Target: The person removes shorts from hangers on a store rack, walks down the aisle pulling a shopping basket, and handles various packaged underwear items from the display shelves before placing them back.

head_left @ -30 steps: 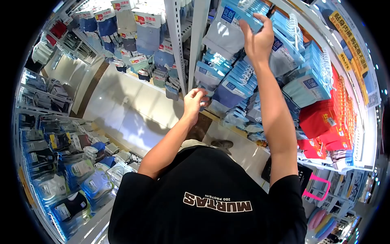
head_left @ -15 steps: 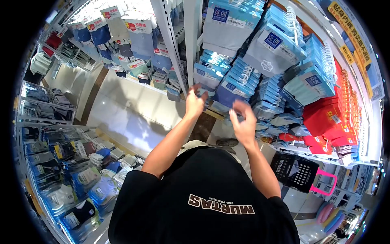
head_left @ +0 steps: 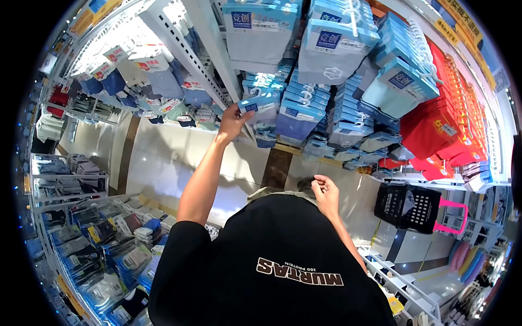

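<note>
My left hand (head_left: 232, 123) is at the left edge of a hanging underwear pack (head_left: 261, 103) with a light-blue card top, fingers closed on its edge. Beside that pack, more blue-topped packs (head_left: 300, 111) hang in rows on white hooks. My right hand (head_left: 325, 194) is down in front of my body, away from the rack. Its fingers are curled in, and nothing shows in them.
A white perforated post (head_left: 182, 57) stands left of the packs. Red packs (head_left: 443, 122) hang at the right, above a black basket with a pink handle (head_left: 409, 209) on the floor. Bagged garments (head_left: 103, 255) fill a low bin at the left.
My left hand has moved left and taken hold of the pack's edge. My right hand has dropped back toward my body, its fingers curling in. The view has shifted.
</note>
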Demonstrator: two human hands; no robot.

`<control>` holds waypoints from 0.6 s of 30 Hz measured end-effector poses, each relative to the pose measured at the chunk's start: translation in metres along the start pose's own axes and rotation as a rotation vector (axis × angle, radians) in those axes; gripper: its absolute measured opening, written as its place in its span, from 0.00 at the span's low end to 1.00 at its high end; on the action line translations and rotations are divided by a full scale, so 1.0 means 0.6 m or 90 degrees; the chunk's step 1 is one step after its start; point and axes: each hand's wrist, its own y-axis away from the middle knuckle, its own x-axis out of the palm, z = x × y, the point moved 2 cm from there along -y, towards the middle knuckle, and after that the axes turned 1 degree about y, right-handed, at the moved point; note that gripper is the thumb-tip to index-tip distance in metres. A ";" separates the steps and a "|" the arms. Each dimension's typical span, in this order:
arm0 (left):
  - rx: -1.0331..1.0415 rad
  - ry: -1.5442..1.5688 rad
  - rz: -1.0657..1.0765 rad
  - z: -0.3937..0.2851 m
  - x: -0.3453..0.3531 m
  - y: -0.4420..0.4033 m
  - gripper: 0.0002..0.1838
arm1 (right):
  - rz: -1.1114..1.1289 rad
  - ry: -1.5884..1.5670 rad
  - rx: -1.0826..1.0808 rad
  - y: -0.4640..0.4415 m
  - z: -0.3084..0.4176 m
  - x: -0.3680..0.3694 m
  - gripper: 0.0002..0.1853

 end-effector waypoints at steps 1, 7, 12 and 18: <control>0.012 -0.005 -0.007 -0.004 0.000 0.005 0.15 | 0.006 -0.004 -0.004 -0.004 0.005 -0.001 0.15; 0.018 0.070 0.006 -0.051 -0.035 0.074 0.16 | 0.022 0.012 -0.030 -0.022 0.047 0.008 0.14; -0.027 0.285 0.017 -0.059 -0.003 0.169 0.15 | 0.091 -0.021 -0.051 -0.028 0.092 0.034 0.17; -0.109 0.375 0.008 -0.085 0.129 0.226 0.13 | 0.121 -0.226 -0.109 -0.061 0.141 0.061 0.21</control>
